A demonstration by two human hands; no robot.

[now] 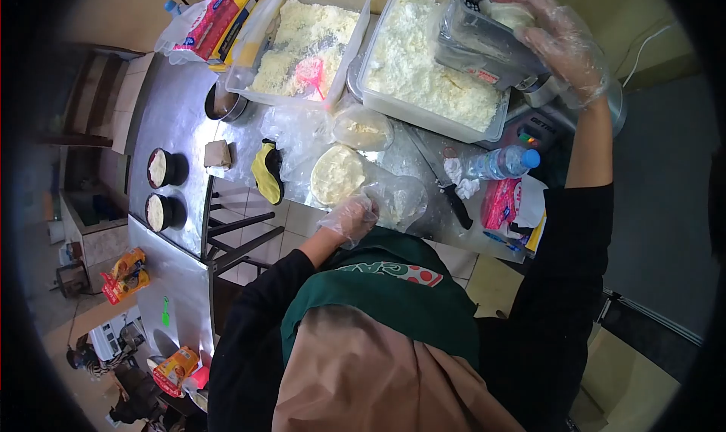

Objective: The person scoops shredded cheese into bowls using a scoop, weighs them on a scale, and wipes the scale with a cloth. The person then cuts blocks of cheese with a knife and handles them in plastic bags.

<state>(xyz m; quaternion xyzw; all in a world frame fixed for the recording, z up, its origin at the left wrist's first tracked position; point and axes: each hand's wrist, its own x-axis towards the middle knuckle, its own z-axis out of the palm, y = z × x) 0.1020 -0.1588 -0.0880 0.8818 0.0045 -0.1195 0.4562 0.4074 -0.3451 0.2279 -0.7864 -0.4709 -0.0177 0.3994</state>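
My right hand [567, 50], in a clear plastic glove, reaches to the upper right. Its fingers curve over a pale white lump [508, 13] at the open top of a grey box-shaped machine [484, 50]. Below the machine's mouth is a clear plastic tub [423, 108] heaped with white crumbly shreds [404, 46]. Close to my body my gloved left hand [352, 219] is curled closed at the near edge of a round cream-coloured slab [337, 175]. What its fingers hold, if anything, is hidden. Clear plastic sheeting [401, 201] lies beside that hand.
A second tub [240, 84] of shreds holds a pink scoop [310, 73]. A black-handled knife [454, 205] lies near a water bottle [503, 162]. A yellow-black pouch-like item [267, 173], a round tin [224, 103] and two filled black bowls [158, 167] stand to the left.
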